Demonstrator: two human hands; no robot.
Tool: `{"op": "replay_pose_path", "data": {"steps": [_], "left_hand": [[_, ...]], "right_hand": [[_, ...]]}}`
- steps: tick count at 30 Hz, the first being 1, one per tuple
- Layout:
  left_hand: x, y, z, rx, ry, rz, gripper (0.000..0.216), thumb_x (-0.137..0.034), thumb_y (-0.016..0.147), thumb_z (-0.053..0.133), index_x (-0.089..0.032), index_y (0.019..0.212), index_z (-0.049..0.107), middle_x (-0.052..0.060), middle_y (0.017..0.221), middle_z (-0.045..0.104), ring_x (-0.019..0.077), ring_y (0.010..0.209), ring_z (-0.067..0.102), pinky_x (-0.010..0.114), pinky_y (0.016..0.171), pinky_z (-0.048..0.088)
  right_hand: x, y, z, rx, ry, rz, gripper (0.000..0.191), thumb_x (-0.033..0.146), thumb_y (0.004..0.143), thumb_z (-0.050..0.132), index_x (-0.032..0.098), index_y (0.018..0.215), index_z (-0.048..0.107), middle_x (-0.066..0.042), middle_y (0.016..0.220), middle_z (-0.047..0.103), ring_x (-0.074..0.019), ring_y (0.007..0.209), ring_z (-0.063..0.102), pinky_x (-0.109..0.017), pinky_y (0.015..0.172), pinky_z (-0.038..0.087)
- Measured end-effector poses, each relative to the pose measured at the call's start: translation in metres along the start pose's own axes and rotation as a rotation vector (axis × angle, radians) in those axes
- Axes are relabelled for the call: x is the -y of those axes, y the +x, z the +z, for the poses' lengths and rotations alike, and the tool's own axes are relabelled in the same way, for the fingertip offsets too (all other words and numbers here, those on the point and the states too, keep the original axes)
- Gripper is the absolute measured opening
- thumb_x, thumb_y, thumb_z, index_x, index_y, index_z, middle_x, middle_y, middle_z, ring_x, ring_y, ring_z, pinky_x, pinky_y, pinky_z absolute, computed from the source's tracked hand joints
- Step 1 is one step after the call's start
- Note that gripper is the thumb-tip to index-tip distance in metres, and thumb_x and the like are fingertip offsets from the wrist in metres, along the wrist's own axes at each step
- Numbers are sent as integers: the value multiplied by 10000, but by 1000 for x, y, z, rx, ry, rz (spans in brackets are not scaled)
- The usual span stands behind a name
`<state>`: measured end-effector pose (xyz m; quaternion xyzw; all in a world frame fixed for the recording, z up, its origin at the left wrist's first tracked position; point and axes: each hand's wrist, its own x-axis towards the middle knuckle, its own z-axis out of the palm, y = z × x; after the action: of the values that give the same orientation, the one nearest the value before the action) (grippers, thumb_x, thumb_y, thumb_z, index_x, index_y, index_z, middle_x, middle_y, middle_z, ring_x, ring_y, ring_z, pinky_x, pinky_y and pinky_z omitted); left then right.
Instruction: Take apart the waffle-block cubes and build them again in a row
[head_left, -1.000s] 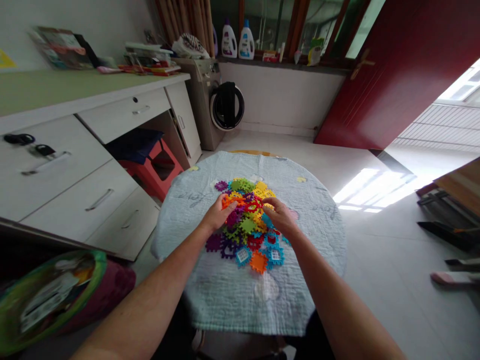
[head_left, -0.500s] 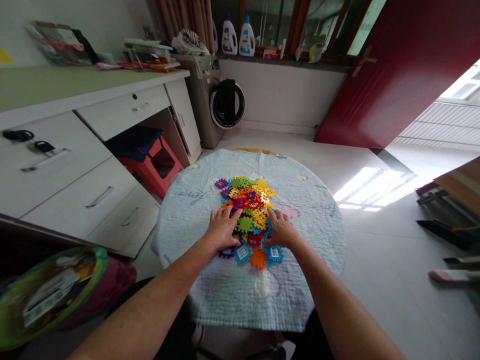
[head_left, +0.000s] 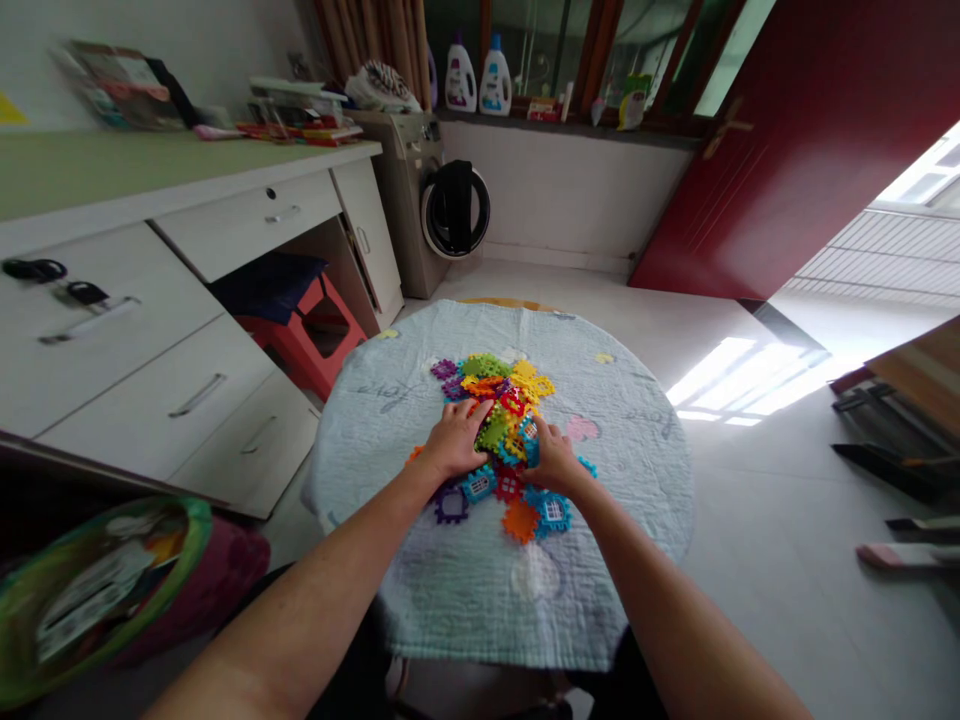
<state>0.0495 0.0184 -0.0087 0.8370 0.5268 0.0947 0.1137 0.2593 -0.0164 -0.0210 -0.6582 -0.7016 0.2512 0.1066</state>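
A heap of colourful toothed plastic building tiles (head_left: 501,392) lies in the middle of a round table under a pale blue quilted cloth (head_left: 480,590). My left hand (head_left: 455,441) rests on the left side of the heap, fingers curled over a green tile (head_left: 493,433). My right hand (head_left: 553,457) sits on the right side, its fingers bent onto a yellow and a blue tile. Loose pieces lie nearer me: an orange tile (head_left: 519,520), a blue window tile (head_left: 553,510), a purple tile (head_left: 451,504).
A white desk with drawers (head_left: 150,330) stands to the left, a red stool (head_left: 315,335) under it. A washing machine (head_left: 431,205) is at the back, a dark red door (head_left: 795,150) at the right. A green-rimmed bag (head_left: 97,590) lies at lower left.
Both hands have drawn closer together on the heap and pulled tiles towards me. More loose tiles now lie spread at the heap's near edge.
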Motion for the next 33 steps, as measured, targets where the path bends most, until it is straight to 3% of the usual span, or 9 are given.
{"op": "replay_pose_path", "data": {"steps": [4,7,12,17,20,23,27,30,33], "left_hand": [[-4,3,3,-45,-14,7,807,-296,660,655,-237,1420,390,72,1380,447,295,1191,410,389,1011,411],[-4,4,5,-74,-23,41,722,-223,671,629,-240,1371,451,57,1388,455,283,1200,405,389,1001,429],[-8,9,-2,-134,-94,43,442,-140,681,582,-215,1114,623,52,1305,530,249,1142,478,383,1019,426],[-18,15,-17,-221,-408,16,372,-129,660,586,-213,1021,623,54,1198,592,233,1137,530,391,1038,422],[-17,18,-19,-311,-671,-88,399,-169,679,607,-184,1077,601,69,1146,614,218,1089,571,377,989,459],[-6,23,-17,-335,-884,-229,350,-238,732,595,-161,1073,597,70,1046,652,193,947,621,342,867,512],[17,25,-19,-304,-898,-346,294,-224,771,511,-166,1040,614,69,1061,657,195,977,613,348,884,495],[30,24,-23,-259,-768,-428,370,-205,758,497,-176,1113,593,80,1153,620,214,1088,573,361,942,459],[35,20,-26,-189,-572,-466,494,-297,731,583,-183,1210,536,115,1281,540,250,1189,514,381,993,412]], "right_hand": [[1,1,12,-45,228,-86,1030,164,527,723,193,1445,258,-155,1353,421,-289,1216,473,-407,1001,379],[1,3,17,-109,409,-96,972,193,539,718,195,1416,298,-139,1357,438,-283,1225,465,-419,1022,374],[6,5,11,-114,681,15,838,270,567,729,197,1329,388,-91,1186,563,-235,989,577,-399,868,479],[20,2,-6,-75,891,-27,750,359,669,686,213,1334,372,-44,1049,601,-179,872,597,-330,799,503],[26,0,-15,-56,783,-69,718,370,728,636,243,1375,352,-47,1083,596,-185,897,597,-343,813,505],[26,3,-22,-74,589,-160,643,306,754,596,262,1365,401,-74,1252,539,-214,1065,563,-383,903,474],[19,28,-33,-171,332,-299,463,258,747,593,219,1208,569,-96,1371,452,-230,1266,432,-384,1042,370],[11,65,-44,-209,183,-169,400,293,778,586,168,1157,609,-126,1255,538,-229,1198,494,-366,1044,361],[5,106,-54,-172,89,65,556,407,780,625,140,1261,546,-165,1277,543,-267,1195,506,-388,1007,384]]}}
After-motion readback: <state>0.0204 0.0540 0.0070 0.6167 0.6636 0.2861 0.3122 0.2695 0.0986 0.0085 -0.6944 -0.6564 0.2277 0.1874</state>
